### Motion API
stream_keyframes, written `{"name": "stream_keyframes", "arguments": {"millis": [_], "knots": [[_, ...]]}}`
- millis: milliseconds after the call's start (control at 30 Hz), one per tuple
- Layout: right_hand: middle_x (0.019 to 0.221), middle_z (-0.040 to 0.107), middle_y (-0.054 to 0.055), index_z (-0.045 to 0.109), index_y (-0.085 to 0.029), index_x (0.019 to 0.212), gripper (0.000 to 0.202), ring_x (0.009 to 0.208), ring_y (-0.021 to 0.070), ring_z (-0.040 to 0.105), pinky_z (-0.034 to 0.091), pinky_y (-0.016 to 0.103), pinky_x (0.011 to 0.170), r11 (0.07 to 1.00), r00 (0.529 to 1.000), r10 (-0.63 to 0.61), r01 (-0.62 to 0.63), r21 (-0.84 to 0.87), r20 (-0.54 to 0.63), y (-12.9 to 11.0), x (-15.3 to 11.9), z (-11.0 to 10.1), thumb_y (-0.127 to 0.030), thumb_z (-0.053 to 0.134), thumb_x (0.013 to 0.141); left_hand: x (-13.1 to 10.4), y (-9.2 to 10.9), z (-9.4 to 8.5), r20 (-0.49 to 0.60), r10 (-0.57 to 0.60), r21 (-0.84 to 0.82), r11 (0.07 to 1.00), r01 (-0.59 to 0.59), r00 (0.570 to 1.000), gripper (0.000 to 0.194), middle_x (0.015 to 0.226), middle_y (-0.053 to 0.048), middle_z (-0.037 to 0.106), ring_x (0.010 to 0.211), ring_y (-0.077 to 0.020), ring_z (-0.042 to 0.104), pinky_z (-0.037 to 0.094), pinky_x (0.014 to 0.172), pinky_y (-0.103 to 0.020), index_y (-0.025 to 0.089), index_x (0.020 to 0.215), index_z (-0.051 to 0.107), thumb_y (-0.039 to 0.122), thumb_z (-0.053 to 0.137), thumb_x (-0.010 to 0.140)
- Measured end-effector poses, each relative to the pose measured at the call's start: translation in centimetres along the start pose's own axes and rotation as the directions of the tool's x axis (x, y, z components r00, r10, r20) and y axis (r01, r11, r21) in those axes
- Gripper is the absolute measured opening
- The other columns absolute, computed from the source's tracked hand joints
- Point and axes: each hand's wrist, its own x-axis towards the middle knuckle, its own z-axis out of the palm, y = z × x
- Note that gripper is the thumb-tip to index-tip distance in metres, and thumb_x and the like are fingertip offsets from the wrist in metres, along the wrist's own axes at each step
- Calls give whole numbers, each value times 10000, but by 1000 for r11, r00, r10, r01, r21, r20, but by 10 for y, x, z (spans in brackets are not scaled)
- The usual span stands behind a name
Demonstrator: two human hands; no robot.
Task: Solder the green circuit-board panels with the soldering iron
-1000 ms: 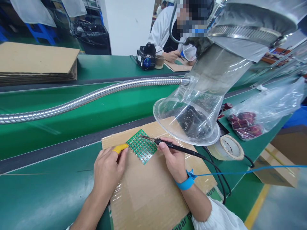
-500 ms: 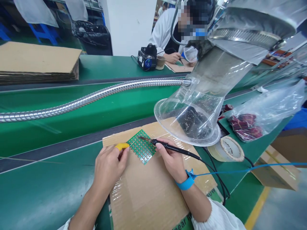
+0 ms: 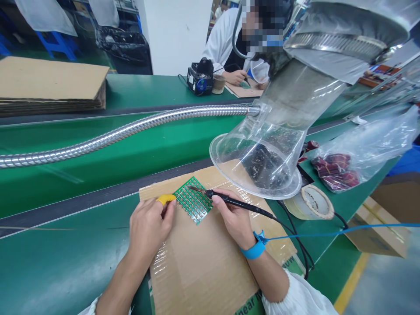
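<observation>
A green workbench (image 3: 75,262) runs across the lower left of the frame, and a co-worker (image 3: 223,39) sits at the far bench in the upper middle. A clear extraction funnel (image 3: 278,131) hangs at upper right, its mouth above and to the right of your work. Just below the centre, the green circuit board (image 3: 197,206) lies on a brown cardboard sheet (image 3: 205,267), turned like a diamond; its longer side seems to slant from upper left to lower right.

Your hands are apart, one on each side of the board. Your left hand (image 3: 149,229) is at its left corner, thumb and yellow-covered finger pinched on a thin wire (image 3: 182,194) that points up and right over the board. Your right hand (image 3: 236,221), at the right corner, is closed around the soldering iron (image 3: 244,203), which slopes up and left across the board. The relation that counts is tip to wire end: they come together over the board's upper part, closer to your left fingertips than your right. Whether the tip touches a pad is too small to tell.
</observation>
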Motion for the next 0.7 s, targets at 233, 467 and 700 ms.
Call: {"name": "stream_keyframes", "arguments": {"millis": [233,467,700], "knots": [[1037,779,47,765,-263,1077,224,876,252,728,601,425,847,1000,1000,-6,6,1,12,2,0,0,-416,749,914,0,1,0,-9,14,13,1000,-13,1000,477,590,-20,557,581,-204,519,344,618,-345,248,565,441,434,484,1002],[1027,777,44,769,-268,1071,222,863,246,721,598,412,832,1000,1000,-2,3,-23,16,1,0,1,-425,746,916,1,2,2,-19,9,25,1000,-9,1000,473,595,-21,563,579,-202,512,333,609,-339,245,578,452,453,490,1001],[898,786,49,757,-236,964,302,728,234,712,608,405,738,997,994,23,-15,77,-106,2,0,0,-530,696,934,-1,2,2,-16,-117,-55,992,116,993,442,552,6,508,584,-193,476,314,592,-318,250,619,431,491,529,976]]}}
